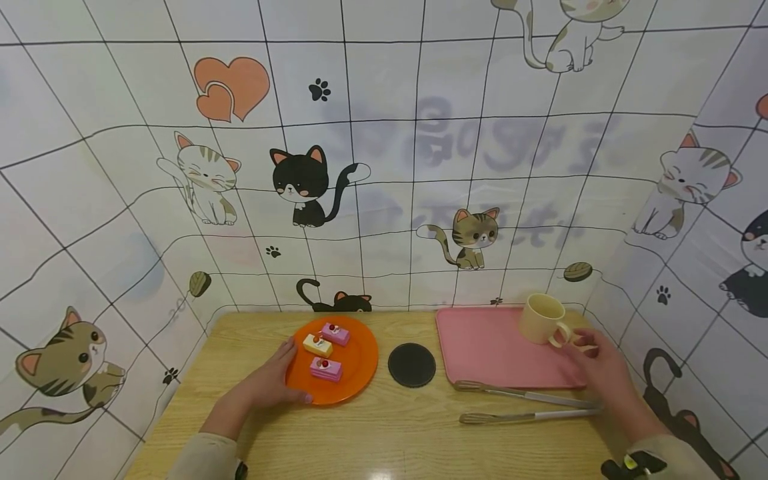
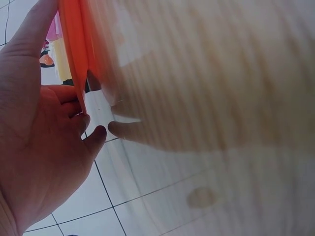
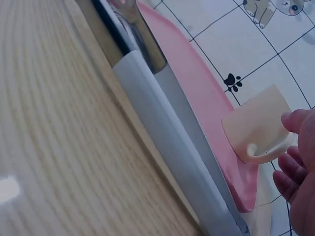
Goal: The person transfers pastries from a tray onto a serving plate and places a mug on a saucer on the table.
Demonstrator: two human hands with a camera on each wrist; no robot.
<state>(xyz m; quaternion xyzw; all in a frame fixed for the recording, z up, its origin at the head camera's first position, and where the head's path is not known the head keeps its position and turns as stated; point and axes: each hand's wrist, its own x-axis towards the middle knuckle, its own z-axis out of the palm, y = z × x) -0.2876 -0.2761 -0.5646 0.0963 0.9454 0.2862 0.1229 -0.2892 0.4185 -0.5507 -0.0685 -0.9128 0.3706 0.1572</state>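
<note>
At the left of the table, my left hand point(image 1: 278, 377) holds the left rim of an orange plate point(image 1: 360, 360), fingers curved along the edge and thumb at its near side. Three toy cake slices lie on the plate: a pink one point(image 1: 335, 334), a yellow one point(image 1: 317, 345) and another pink one point(image 1: 326, 369). Over on the right, a cream mug point(image 1: 540, 319) stands upright on a pink tray point(image 1: 492, 350). My right hand point(image 1: 603, 363) is at the mug's handle point(image 3: 266, 156), thumb and fingers pinching it; the exact contact is partly hidden.
A black round coaster point(image 1: 411, 365) lies between plate and tray. One whisk-like utensil point(image 1: 528, 393) crosses the tray's front edge, and a second one point(image 1: 528, 417) lies in front of it. A cat-patterned tiled sheet point(image 1: 384, 160) covers the walls behind the table point(image 1: 384, 440).
</note>
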